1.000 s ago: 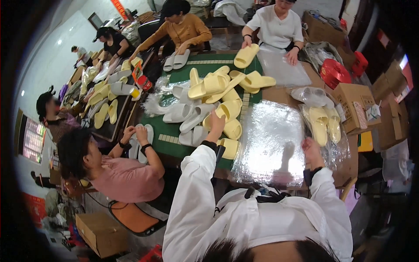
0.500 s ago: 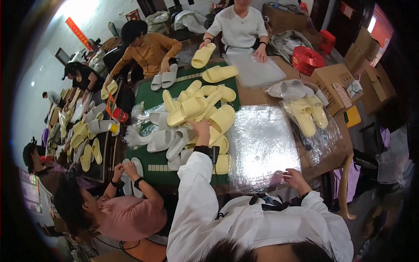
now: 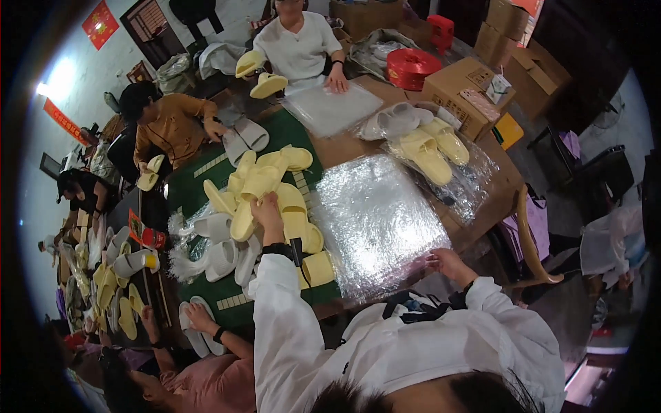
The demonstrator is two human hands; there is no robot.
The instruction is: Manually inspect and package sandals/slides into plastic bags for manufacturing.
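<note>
My left hand [image 3: 268,212] is closed on the near end of a yellow slipper [image 3: 259,184] at the front of a heap. Around it lie more yellow slippers [image 3: 296,158] and several grey slippers [image 3: 222,260] on the green mat [image 3: 194,297]. My right hand [image 3: 449,266] is beside the near right corner of a stack of clear plastic bags [image 3: 382,213], its fingers partly bent and apart. They seem to touch the bags' edge. Its palm holds nothing that I can see.
Bagged yellow slippers [image 3: 428,155] and bagged grey ones [image 3: 391,122] lie at the right, near a cardboard box [image 3: 463,96]. Across the table, a person in white [image 3: 299,45] holds yellow slippers over more bags [image 3: 332,107]. A person at my left [image 3: 213,368] handles grey slippers.
The view has turned, shifting the table leftward. My left hand stays at the yellow slippers; my right hand has come closer to the bag stack's corner. The person opposite has raised yellow slippers.
</note>
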